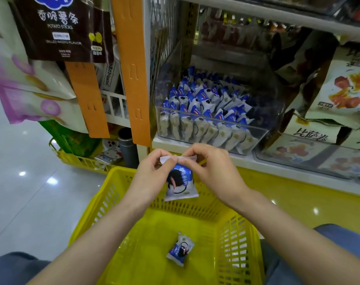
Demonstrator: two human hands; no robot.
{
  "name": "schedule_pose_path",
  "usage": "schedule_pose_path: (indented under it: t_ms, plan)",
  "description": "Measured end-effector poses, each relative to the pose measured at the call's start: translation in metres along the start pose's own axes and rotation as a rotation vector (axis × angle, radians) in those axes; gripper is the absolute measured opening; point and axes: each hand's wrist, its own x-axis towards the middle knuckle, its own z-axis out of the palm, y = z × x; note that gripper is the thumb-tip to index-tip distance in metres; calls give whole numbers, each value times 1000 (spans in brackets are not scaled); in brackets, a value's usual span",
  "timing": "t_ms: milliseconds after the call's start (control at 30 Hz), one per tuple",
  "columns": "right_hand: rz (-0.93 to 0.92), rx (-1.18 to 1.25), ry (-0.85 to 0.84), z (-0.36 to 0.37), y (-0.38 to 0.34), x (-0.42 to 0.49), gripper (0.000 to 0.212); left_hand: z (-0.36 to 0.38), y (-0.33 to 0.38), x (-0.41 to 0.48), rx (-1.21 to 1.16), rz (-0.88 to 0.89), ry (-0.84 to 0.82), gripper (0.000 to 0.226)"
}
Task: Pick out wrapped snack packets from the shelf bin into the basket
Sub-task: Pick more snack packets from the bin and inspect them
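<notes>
A blue and white snack packet (180,183) hangs over the far side of the yellow basket (105,199). My left hand (152,175) and my right hand (213,169) both pinch its crimped top edge. A second packet of the same kind (180,248) lies on the basket floor. Just above my hands, the clear shelf bin (259,133) holds several more of these packets (203,105), standing in rows.
Orange hanging strips (131,68) and large snack bags (57,27) hang at the left of the shelf. Another clear bin with boxed snacks (314,155) stands at the right. A smaller yellow basket (80,159) sits on the shiny floor at the left.
</notes>
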Motion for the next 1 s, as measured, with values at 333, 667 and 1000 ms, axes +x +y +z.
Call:
schedule_pose_path:
  t_ms: [333,667,1000]
  plan:
    - [617,751,49,-5,8,6,11,-5,1,0,-97,-5,65,7]
    - [239,289,-133,7,2,-9,41,-15,-4,-2,377,288,122,20]
    - [11,73,-34,3,-1,-12,7,-10,-1,-7,314,242,-36,16]
